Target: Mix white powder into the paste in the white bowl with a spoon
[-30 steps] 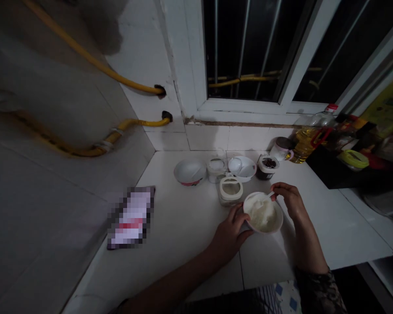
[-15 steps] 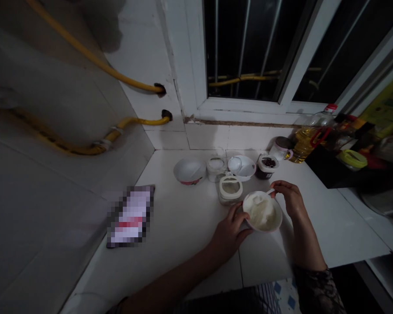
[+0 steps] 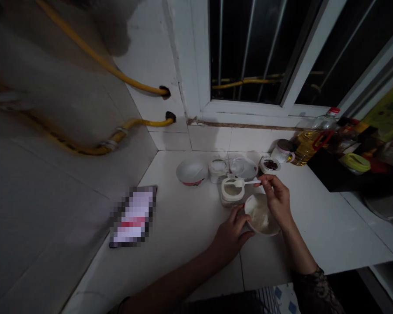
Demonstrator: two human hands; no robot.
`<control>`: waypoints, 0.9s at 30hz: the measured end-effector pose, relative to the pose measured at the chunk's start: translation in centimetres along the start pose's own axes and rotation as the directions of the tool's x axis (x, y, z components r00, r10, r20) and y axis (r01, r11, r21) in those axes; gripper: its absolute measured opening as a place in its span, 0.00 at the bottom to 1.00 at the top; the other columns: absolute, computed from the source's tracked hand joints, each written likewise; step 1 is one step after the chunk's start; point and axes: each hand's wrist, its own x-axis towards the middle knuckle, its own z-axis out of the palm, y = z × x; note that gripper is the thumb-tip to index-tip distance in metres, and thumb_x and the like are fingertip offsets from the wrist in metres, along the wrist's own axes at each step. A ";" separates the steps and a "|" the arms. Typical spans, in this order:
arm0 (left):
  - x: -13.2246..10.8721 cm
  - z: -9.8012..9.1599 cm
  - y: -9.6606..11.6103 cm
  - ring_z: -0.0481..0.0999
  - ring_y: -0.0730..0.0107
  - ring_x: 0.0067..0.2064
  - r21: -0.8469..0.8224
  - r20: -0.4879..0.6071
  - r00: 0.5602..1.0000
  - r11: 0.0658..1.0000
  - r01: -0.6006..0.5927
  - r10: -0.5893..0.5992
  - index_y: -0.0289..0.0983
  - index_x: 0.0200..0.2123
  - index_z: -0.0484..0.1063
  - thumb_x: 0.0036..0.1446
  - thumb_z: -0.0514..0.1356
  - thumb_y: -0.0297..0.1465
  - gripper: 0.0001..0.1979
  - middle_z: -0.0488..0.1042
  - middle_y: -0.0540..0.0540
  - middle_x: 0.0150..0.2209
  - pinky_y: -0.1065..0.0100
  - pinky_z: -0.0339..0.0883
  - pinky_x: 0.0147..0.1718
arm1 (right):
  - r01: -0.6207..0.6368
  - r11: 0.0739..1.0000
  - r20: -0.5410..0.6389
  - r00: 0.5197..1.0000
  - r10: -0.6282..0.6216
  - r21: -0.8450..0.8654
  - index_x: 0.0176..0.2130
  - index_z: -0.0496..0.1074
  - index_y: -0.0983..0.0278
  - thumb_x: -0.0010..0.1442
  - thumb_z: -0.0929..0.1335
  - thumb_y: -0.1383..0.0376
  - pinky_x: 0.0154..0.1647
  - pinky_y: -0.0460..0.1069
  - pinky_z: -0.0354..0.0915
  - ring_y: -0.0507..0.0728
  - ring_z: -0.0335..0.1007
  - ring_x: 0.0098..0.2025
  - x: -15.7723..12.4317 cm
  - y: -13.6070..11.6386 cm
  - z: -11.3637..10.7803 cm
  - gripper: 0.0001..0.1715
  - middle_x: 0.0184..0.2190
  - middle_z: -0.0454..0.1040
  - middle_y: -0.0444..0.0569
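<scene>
My left hand (image 3: 234, 231) grips the near left rim of a bowl (image 3: 260, 216) that holds a pale, whitish mixture. In my right hand (image 3: 275, 196) the handle of a small white spoon (image 3: 244, 183) is pinched between thumb and fingers. The spoon's head is over the mouth of a square open jar (image 3: 232, 197) with pale contents, just behind the bowl. Whether the spoon touches the jar I cannot tell. My right hand is above the bowl's right side and hides part of it.
Behind stand a white bowl (image 3: 191, 171), a clear jar with white contents (image 3: 218, 170), another bowl (image 3: 249, 169) and a jar of dark pieces (image 3: 270, 165). A lidded mug (image 3: 282, 151) and an oil bottle (image 3: 309, 141) are farther right. A blurred flat object (image 3: 133, 216) lies at left.
My right hand has lifted the spoon out of the bowl and moved it left and back, over the square jar. My left hand stays on the bowl. The view has shifted slightly.
</scene>
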 end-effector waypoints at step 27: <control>-0.1 0.0 -0.1 0.65 0.56 0.57 -0.006 0.019 1.000 1.000 0.022 -0.022 0.41 0.44 0.62 0.57 0.60 0.28 0.13 0.57 0.40 0.58 0.57 0.69 0.49 | -0.017 0.973 0.431 0.895 0.118 -0.232 0.29 0.71 0.61 0.56 0.61 0.69 0.40 0.52 0.59 0.58 0.64 0.37 -1.0 1.3 -2.7 0.11 0.23 0.71 0.45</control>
